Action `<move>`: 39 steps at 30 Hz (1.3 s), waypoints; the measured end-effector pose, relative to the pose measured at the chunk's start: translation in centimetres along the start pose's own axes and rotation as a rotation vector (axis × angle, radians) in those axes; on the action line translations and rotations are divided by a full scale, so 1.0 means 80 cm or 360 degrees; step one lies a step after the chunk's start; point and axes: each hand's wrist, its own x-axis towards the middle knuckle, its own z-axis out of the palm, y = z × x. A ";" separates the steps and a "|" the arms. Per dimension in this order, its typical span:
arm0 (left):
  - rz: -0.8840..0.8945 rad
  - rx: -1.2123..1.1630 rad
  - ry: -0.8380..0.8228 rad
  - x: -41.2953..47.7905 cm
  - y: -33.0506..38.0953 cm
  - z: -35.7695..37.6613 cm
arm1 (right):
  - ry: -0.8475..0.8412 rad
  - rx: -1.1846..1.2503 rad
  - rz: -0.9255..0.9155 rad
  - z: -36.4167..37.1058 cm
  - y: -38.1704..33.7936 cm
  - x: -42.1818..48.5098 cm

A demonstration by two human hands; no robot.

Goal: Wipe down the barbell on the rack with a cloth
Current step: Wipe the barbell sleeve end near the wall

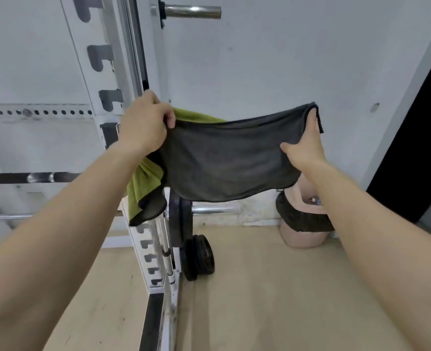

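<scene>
A: Why is the cloth stretched out like that?

B: The 2 hands are well apart, both clamped on its top edge. The left hand grips 1 end near the rack; the right hand pinches the other corner. It's probably being spread before folding or draping.

A: And the barbell?

B: Lower down, behind the cloth. Its chrome end pokes out beside black plates. The cloth isn't touching it yet.

Cloth dark grey, green reverse, stretched wide and upright in air, left end drooping. Barbell chrome sleeve, horizontal, low on white rack, partly behind cloth.
</scene>
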 end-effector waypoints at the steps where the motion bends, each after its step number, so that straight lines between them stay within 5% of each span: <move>1: 0.0020 0.0077 -0.0066 0.013 -0.001 0.018 | -0.0019 -0.0132 0.0021 0.013 0.003 0.017; 7: 0.0101 0.0360 -0.0782 -0.009 -0.001 0.143 | -0.0263 -0.1239 0.0191 0.083 0.047 0.042; 10: 0.0244 0.0494 -0.0537 -0.024 -0.005 0.164 | 0.0156 -0.1382 -0.0431 0.114 0.059 0.027; 13: 0.0284 0.0567 -0.0390 -0.036 -0.012 0.161 | -0.0025 -0.1347 -0.0902 0.153 0.055 0.008; 22: 0.0034 0.0778 -0.0131 -0.069 -0.012 0.171 | -0.0183 -0.1229 -0.1150 0.233 0.005 -0.028; 34: 0.0179 0.0524 -0.0056 -0.039 0.154 0.239 | -0.0006 -0.1392 -0.1046 0.095 0.119 0.047; 39: 0.0292 0.0450 0.0017 -0.044 0.154 0.242 | -0.0065 -0.1400 -0.1037 0.094 0.113 0.053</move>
